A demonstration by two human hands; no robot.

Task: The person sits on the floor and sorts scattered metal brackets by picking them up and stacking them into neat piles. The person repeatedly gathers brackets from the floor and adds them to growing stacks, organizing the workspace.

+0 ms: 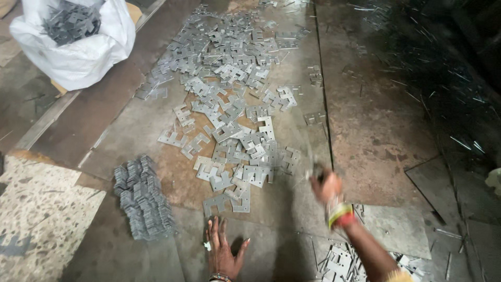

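Floor: rusty steel sheets point(376, 130) laid flat, a speckled stone slab point(42, 209) at the near left corner.
Sack: white plastic sack point(78, 47) at the far left corner, mouth open, grey metal pieces inside; no label that I can see.
Loose plates: flat grey notched metal plates point(229, 104) scattered from the far edge down the middle of the floor toward me.
Stack: neat stack of plates point(143, 198) standing on edge, near left, just beside the slab.
Near edge: more plates point(339, 263) by my right forearm, cut off by the frame.
Far right: thin metal slivers point(443, 78) in deep shadow, hard to make out.
Left hand: my left hand point(224, 250) lies palm down on the floor, fingers spread and holding nothing, just below the nearest loose plates.
Right hand: my right hand point(326, 185) is raised and blurred, bangles at the wrist; fingers seem curled around something dark, but I cannot tell what.
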